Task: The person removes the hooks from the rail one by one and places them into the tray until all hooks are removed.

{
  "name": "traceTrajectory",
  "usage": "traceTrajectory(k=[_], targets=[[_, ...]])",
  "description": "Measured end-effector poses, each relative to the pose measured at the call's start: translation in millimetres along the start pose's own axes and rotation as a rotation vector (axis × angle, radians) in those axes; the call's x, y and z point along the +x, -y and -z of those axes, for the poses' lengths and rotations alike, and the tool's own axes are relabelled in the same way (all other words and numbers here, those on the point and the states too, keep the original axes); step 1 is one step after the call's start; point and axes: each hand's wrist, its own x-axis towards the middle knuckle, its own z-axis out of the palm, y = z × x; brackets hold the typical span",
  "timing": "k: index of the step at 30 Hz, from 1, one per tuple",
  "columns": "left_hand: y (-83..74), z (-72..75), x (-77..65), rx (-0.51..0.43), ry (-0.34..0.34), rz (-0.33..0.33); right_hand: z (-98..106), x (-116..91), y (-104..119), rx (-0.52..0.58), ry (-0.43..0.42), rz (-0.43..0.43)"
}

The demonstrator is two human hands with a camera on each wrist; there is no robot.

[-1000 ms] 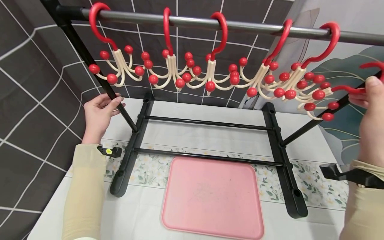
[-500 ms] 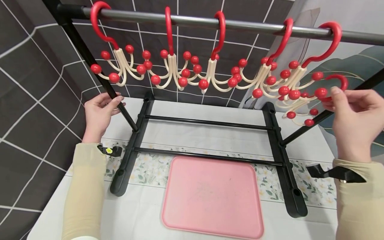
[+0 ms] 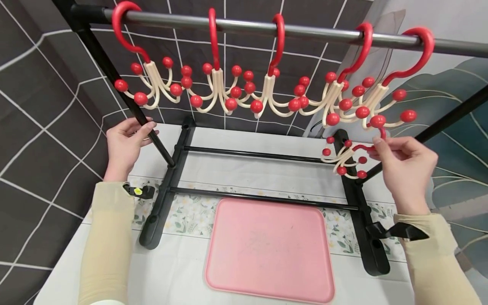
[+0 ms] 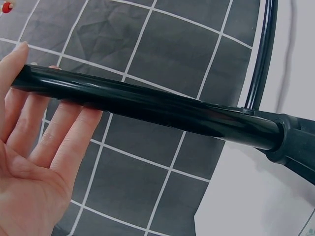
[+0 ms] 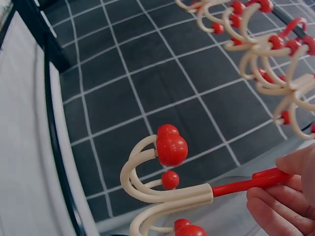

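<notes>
My right hand (image 3: pixel 409 171) pinches the red hook of a hanger (image 5: pixel 187 193), whose cream prongs end in red balls. This hanger is tilted on its side, prongs toward the left, below the hanging ones and over the rack's right foot in the head view. My left hand (image 3: pixel 126 146) holds the black left post (image 4: pixel 147 104) of the rack, thumb in front and fingers behind. Several hangers of the same kind, such as the leftmost hanger (image 3: pixel 152 80), hang by red hooks from the metal rail (image 3: pixel 244 27).
A pink tray (image 3: pixel 268 250) lies on the white table (image 3: pixel 171 271), in front of the rack's lower crossbar (image 3: pixel 263 199). The black right foot (image 3: pixel 367 245) and left foot (image 3: pixel 152 228) stand on the table. Dark grid-patterned cloth (image 3: pixel 34 169) covers the back and left.
My right hand has moved left and down with the hanger, from beyond the right post to below the rail. The left hand stays on the post.
</notes>
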Motion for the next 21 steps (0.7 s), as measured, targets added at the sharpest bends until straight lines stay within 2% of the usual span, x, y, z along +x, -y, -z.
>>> traceTrajectory(k=[5, 11, 17, 21], targets=[[0.1, 0.3, -0.2, -0.002, 0.000, 0.000, -14.2, -11.5, -5.7, -0.002, 0.054, 0.006], [0.0, 1.2, 0.9, -0.035, 0.001, -0.006, -34.5, -28.5, -6.3, 0.013, 0.128, 0.058], [-0.2, 1.8, 0.3, -0.044, 0.003, -0.001, -52.4, -49.0, -2.9, 0.060, 0.227, 0.083], [0.1, 2.2, 0.2, -0.041, 0.007, 0.000, -63.2, -63.3, 3.3, 0.131, 0.319, 0.099]])
